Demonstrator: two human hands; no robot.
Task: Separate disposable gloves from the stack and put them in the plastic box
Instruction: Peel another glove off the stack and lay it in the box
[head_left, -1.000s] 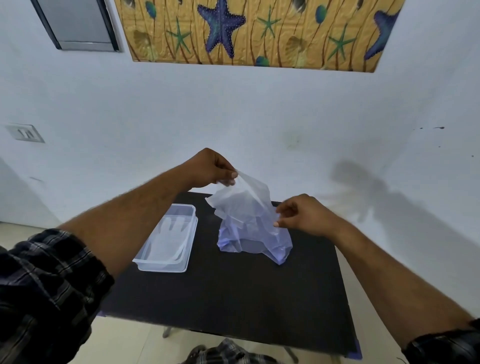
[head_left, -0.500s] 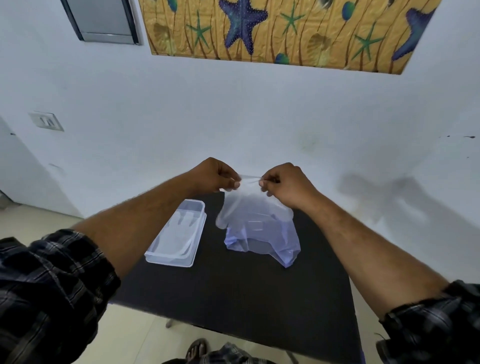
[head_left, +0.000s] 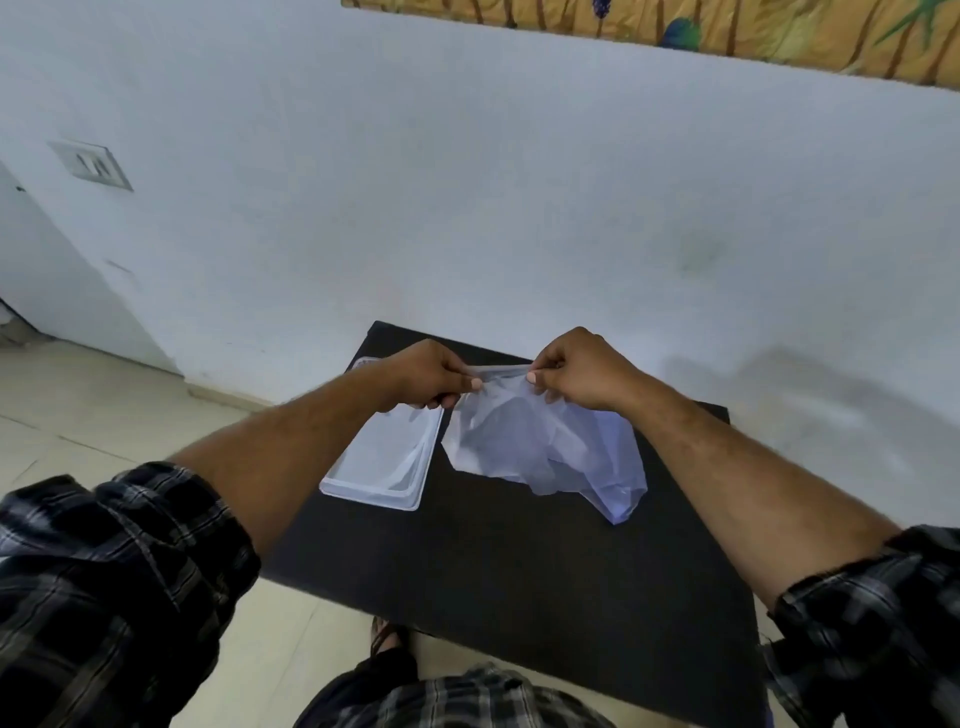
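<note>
On the worktop (head_left: 519, 561), at least one glove is seen laid in the plastic box (head_left: 382, 462) at left, w/ task judged partway, while a thin clear glove's edge is pinched by left hand (head_left: 431, 376) and right hand (head_left: 576, 374) above the crumpled, translucent glove stack (head_left: 550, 452).

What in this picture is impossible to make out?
- Head view: how many gloves are in the pile of clear gloves; the see-through layers blur together.
- Far end of the plastic box: hidden by the left hand.
- Gloves' top edge at each pinch: covered by the left hand and right hand.
</note>
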